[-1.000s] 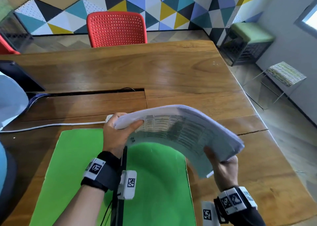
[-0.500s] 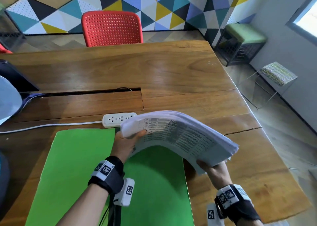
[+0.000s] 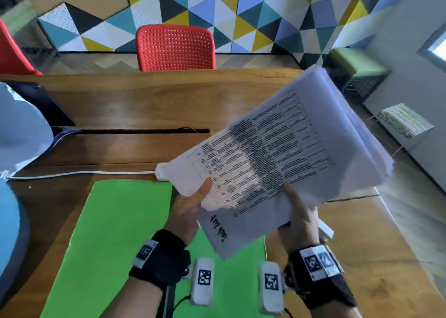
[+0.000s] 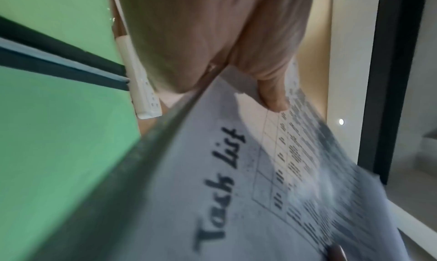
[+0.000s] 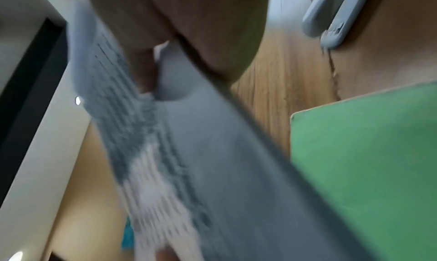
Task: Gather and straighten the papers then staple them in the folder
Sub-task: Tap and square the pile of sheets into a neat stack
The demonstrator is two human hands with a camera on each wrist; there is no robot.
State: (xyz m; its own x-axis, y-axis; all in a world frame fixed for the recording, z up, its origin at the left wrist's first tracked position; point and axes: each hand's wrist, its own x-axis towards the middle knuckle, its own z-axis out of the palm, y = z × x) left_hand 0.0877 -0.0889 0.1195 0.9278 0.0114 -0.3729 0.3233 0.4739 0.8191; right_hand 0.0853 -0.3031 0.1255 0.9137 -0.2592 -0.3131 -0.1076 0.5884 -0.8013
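A thick stack of printed papers [image 3: 277,153], its top sheet headed "Task list", is held up in the air and tilted, its far end rising to the right. My left hand [image 3: 190,209] grips the near left corner, thumb [image 4: 272,89] on top of the papers [image 4: 236,190]. My right hand [image 3: 299,216] grips the near edge, thumb on top; the blurred right wrist view shows the papers [image 5: 212,171] too. The open green folder [image 3: 120,233] lies flat on the table beneath. A pale grey stapler [image 5: 335,13] lies on the wood right of the folder [image 5: 366,153].
A white power strip [image 3: 161,173] with its cable [image 3: 84,173] lies just beyond the folder, partly behind the papers. A red chair [image 3: 175,48] stands at the table's far side. A dark flat device [image 3: 41,103] sits far left. The table's right edge [image 3: 398,226] is close.
The stack, bowed and low over the folder before, has been lifted and swung up toward the far right. Both hands now grip its near edge, closer together.
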